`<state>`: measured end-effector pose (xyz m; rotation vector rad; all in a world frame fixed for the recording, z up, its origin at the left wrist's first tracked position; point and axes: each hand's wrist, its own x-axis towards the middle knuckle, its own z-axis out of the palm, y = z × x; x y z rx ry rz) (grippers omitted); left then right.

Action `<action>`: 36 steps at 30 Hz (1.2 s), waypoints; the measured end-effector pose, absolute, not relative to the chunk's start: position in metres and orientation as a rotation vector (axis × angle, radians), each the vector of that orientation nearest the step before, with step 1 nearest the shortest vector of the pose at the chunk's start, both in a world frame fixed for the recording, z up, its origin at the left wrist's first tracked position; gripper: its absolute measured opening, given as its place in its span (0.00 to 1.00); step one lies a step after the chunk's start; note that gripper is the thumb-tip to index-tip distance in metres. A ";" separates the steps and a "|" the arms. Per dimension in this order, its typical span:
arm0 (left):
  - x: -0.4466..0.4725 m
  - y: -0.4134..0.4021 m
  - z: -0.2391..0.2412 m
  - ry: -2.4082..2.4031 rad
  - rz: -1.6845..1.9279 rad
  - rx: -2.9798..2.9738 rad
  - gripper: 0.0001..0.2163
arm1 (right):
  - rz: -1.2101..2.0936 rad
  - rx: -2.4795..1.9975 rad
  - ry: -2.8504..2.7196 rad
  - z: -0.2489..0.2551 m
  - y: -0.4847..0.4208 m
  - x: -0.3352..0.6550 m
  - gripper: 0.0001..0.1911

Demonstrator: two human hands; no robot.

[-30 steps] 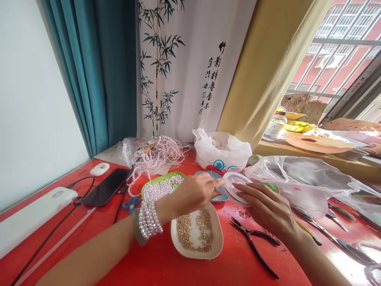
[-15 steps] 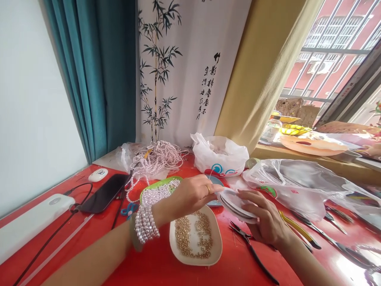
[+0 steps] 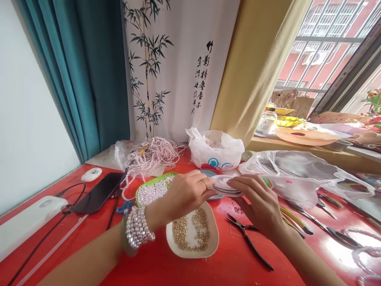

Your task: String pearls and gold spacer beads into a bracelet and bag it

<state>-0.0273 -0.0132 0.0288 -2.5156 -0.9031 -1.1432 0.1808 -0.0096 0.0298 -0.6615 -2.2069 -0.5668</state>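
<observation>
Gripping the white spool (image 3: pixel 222 184) far and right of the cream tray (image 3: pixel 191 230) – at its left rim with closed fingertips of the left hand (image 3: pixel 189 191), over its right side with curled fingers of the right hand (image 3: pixel 258 198). Lying nearly flat, widest left to right.

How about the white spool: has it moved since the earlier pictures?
Yes: the spool has moved slightly left in view, judged against the pliers.

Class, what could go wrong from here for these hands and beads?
The left hand is close to the dish of loose gold beads; a bump might scatter them. The white spool, held between it and the right hand, could slip. The pliers near the right hand might get knocked.
</observation>
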 end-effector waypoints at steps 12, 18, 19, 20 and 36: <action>-0.029 -0.016 0.035 -0.946 -1.388 -2.661 0.11 | -0.376 -0.802 -2.195 0.033 -0.016 0.171 0.16; -0.031 -0.017 0.042 -1.132 -1.502 -2.849 0.12 | -0.146 -0.943 -2.087 0.032 -0.017 0.169 0.06; -0.031 -0.017 0.043 -1.151 -1.533 -2.881 0.12 | -0.079 -0.971 -2.080 0.033 -0.017 0.170 0.05; -0.031 -0.017 0.044 -1.155 -1.554 -2.904 0.12 | -0.016 -0.987 -2.087 0.034 -0.018 0.169 0.05; -0.036 -0.014 0.048 -1.173 -1.368 -2.979 0.09 | 0.227 -1.002 -2.129 0.040 -0.018 0.172 0.07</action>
